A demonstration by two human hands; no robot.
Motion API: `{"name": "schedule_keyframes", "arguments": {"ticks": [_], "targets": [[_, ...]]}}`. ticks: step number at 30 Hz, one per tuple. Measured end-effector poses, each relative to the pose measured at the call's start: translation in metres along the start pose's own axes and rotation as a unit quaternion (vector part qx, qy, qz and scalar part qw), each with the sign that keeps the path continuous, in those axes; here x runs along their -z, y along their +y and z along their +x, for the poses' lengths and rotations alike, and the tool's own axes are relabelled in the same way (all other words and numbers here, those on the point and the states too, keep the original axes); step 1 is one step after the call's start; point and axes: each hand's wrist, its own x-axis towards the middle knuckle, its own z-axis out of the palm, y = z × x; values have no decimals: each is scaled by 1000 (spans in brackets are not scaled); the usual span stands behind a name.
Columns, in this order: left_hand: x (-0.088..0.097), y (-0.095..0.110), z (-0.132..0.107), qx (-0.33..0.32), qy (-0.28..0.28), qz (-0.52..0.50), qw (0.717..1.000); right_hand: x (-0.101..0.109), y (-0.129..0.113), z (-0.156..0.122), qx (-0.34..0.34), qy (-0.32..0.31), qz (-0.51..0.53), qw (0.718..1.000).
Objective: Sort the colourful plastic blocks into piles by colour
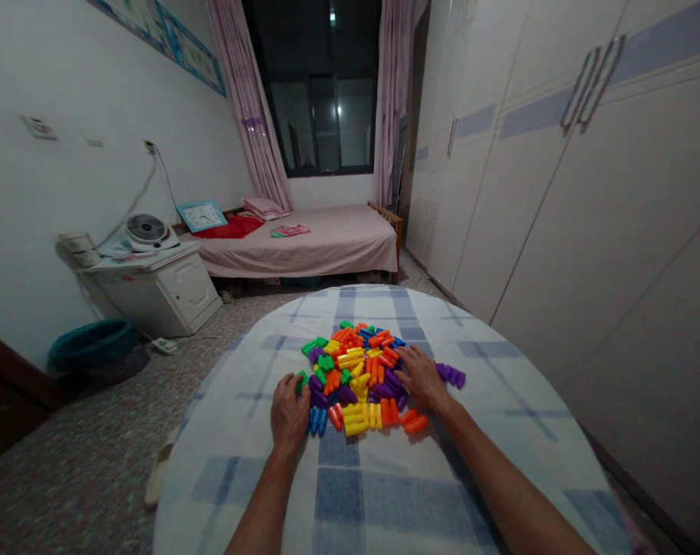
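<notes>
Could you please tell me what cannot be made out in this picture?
In the head view:
Right hand: its back hides the palm and any grip.
Left hand: its back hides the same.
Plastic pieces: upper ones cover lower ones, hiding the full count.
Wall picture: cut off by the top edge.
Blue-framed clock: numerals too small to read.

Left hand (291,412) and right hand (422,375) bare. Left forearm (269,493), seven o'clock, right forearm (494,470), five o'clock: both bare, tapering to the wrists.
</notes>
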Motion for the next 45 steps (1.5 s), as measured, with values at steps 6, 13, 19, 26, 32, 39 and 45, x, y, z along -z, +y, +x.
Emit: {"name": "schedule_keyframes", "arguments": {"ticks": [6,13,19,26,32,39,45], "targets": [[0,0,0,9,-8,13,1000,-2,8,4,11,-17,23,1000],[2,3,1,16,-14,15,1000,8,6,-15,-37,-24,-46,998],[1,3,2,16,-25,29,999,-1,8,-18,-35,6,-12,999],[1,2,1,17,-26,39,999,2,-5,-17,-50,-35,-72,996],[2,4,1,22,-28,39,999,23,12,-14,-77,-9,-188,979],[2,5,1,26,-35,38,998,21,63,-17,-147,25,-157,976],[3,8,1,28,-31,37,998,26,62,-19,-132,117,-138,975]]}}
